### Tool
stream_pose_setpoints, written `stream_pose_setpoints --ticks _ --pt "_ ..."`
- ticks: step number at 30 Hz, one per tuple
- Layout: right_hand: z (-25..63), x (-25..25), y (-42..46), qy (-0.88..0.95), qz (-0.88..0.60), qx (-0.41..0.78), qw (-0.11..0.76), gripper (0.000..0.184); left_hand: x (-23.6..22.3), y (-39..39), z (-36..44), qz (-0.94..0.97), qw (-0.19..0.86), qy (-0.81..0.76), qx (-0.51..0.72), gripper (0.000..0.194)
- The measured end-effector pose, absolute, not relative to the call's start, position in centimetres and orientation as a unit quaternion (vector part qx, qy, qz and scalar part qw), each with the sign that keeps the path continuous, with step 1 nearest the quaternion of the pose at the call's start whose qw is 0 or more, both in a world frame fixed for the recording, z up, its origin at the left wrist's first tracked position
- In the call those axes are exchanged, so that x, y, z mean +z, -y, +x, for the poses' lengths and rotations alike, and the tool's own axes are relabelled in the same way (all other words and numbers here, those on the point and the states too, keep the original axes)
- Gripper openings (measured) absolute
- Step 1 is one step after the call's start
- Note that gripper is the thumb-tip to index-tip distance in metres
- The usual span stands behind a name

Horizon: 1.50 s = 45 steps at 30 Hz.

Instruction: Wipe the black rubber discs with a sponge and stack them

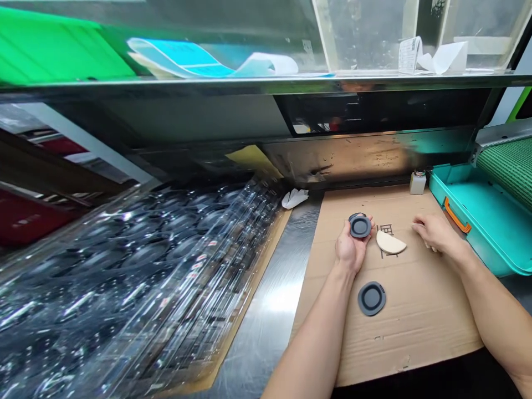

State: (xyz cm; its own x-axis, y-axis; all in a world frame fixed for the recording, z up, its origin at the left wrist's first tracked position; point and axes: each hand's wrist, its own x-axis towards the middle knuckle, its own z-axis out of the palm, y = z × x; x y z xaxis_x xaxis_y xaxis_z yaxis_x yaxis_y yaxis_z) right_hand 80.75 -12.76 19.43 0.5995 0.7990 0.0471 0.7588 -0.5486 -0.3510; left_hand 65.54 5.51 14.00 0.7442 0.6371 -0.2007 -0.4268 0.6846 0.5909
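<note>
In my left hand [351, 249] rests a dark grey round cap-like part [359, 226] with a raised rim, gripped by the fingers at its edge. A second grey part [371, 298] of similar shape lies on the cardboard sheet [415, 310] nearer to me. Between my hands is a cream half-round pad [390, 243], flat on the cardboard. My right hand [435, 231] is to the right of the pad, its fingers curled with thumb and forefinger together. Whether anything small is pinched there cannot be made out.
Stacked clear plastic trays with dark parts [166, 249] fill the left. A teal bin [494, 244] with an orange handle stands at right, below a green conveyor belt [511, 166]. A small white bottle [418, 182] and crumpled white tissue [295, 198] sit at the back. A metal shelf [233, 86] crosses above.
</note>
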Motion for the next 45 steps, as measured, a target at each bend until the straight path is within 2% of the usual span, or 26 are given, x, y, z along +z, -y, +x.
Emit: stream_pose_setpoints --ticks 4,8,12,17,23,30,34,38,42,45 --pt "77.1 18.3 10.0 0.514 -0.790 -0.013 0.333 0.021 14.0 -3.9 65.9 0.271 0.912 -0.165 0.260 0.039" --pt "74.6 15.9 7.8 0.507 -0.774 -0.062 0.374 0.025 13.9 -1.9 66.3 0.281 0.923 -0.151 0.216 0.033" --pt "74.0 14.9 7.5 0.468 -0.814 -0.094 0.331 0.028 13.8 -1.7 66.3 0.286 0.920 -0.148 0.223 0.030" --pt "73.9 15.2 8.2 0.505 -0.820 -0.033 0.267 0.032 13.6 -2.6 66.1 0.278 0.921 -0.162 0.218 0.032" --pt "73.3 15.6 7.5 0.494 -0.830 -0.057 0.254 0.034 13.3 -1.9 66.4 0.309 0.905 -0.157 0.248 0.027" --pt "73.6 16.1 8.1 0.571 -0.802 -0.039 0.169 0.024 13.2 -2.4 66.1 0.309 0.909 -0.157 0.232 0.028" --pt "74.1 16.5 7.7 0.513 -0.839 -0.072 0.167 0.029 13.0 -2.2 66.3 0.321 0.901 -0.167 0.238 0.027" --pt "74.1 17.0 7.7 0.566 -0.811 -0.021 0.148 0.025 12.7 -2.1 66.4 0.309 0.901 -0.184 0.242 0.024" --pt "73.7 17.1 8.1 0.497 -0.856 -0.054 0.133 0.029 12.2 -1.9 66.5 0.331 0.899 -0.178 0.226 0.021" --pt "73.8 16.9 7.9 0.527 -0.840 -0.044 0.125 0.029 12.0 -2.0 66.6 0.319 0.899 -0.188 0.235 0.019"
